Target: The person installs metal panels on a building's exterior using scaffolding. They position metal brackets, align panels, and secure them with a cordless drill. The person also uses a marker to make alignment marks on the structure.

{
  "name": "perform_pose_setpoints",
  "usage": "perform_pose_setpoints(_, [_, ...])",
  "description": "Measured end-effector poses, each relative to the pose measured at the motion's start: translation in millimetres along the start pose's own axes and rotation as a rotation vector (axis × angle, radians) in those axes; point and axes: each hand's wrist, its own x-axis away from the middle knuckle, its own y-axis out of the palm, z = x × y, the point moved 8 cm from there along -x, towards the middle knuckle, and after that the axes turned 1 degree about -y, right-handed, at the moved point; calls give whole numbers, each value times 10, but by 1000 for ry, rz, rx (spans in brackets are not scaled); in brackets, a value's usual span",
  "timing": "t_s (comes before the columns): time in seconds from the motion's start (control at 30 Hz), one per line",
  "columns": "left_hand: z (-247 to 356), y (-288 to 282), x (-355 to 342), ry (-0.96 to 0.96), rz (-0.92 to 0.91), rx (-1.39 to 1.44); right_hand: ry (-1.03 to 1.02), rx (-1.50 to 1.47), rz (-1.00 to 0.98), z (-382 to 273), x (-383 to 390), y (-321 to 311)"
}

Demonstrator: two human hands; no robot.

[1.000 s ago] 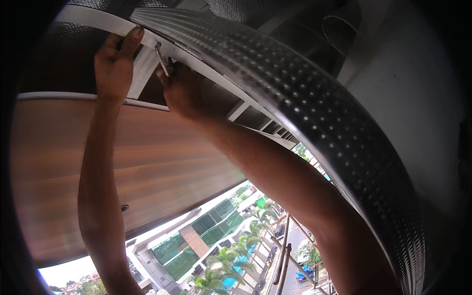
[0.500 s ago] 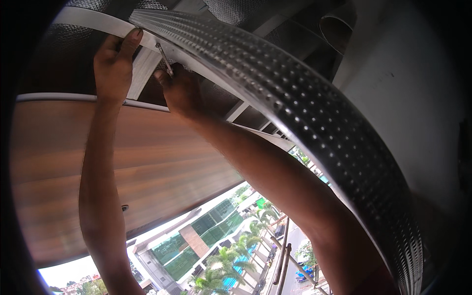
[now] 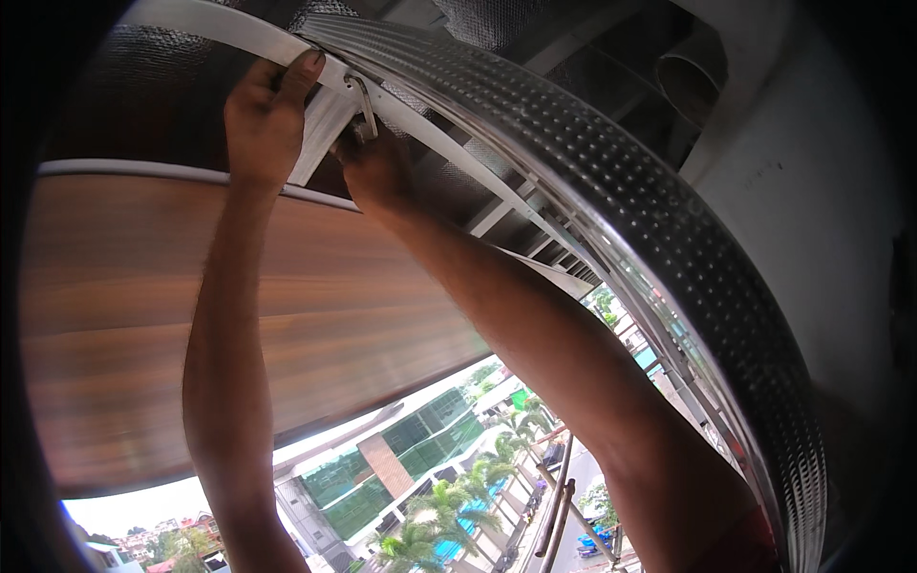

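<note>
Overhead, my left hand (image 3: 266,119) is closed around a pale metal bar (image 3: 224,29), with its thumb pressed on the bar's face near a joint. My right hand (image 3: 378,170) is raised just right of it, its fingers closed on the lower end of a thin bent metal rod (image 3: 366,103). The rod's curved top meets the bar near a small hole. Shadow hides most of the right fingertips. From that joint a pale crosspiece (image 3: 325,134) runs down between the two hands.
A long dimpled metal strip (image 3: 611,162) curves down the right side, close to my right arm. Wood-look panelling (image 3: 124,325) fills the left. Below lie a glass-fronted building (image 3: 401,468), palms (image 3: 444,506), a street and bamboo-like poles (image 3: 556,516). A round pipe opening (image 3: 690,81) sits upper right.
Both hands and the bar appear farther right in view. The rod, which looked straight and slanted, now shows a bent top and stands steeper. A gap shows beside the dimpled strip.
</note>
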Motion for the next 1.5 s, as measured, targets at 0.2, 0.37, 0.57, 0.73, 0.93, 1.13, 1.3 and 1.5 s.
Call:
perform_pose_setpoints(0.2, [64, 16, 12, -29, 1, -48, -128, -101, 131, 5, 40, -31])
perform_pose_setpoints(0.37, [17, 20, 46, -43, 3, -32, -88, -60, 114, 25, 79, -53])
perform_pose_setpoints(0.57, [-70, 59, 136, -30, -5, 24, -100, -23, 218, 153, 141, -107])
perform_pose_setpoints(0.73, [-100, 103, 219, -32, -11, 46, -321, -13, 307, 58, 216, -209])
perform_pose_setpoints(0.93, [-13, 159, 316, 4, 10, 26, -389, -9, 411, 101, 261, -220])
perform_pose_setpoints(1.13, [-87, 165, 292, -1, 25, -6, -495, 198, 483, 264, 160, -202])
perform_pose_setpoints(1.3, [-46, 138, 297, 18, 5, -21, -390, -81, 509, 84, 297, -281])
perform_pose_setpoints(1.5, [-66, 361, 303, -53, -73, 289, -460, 46, 327, 198, 205, -327])
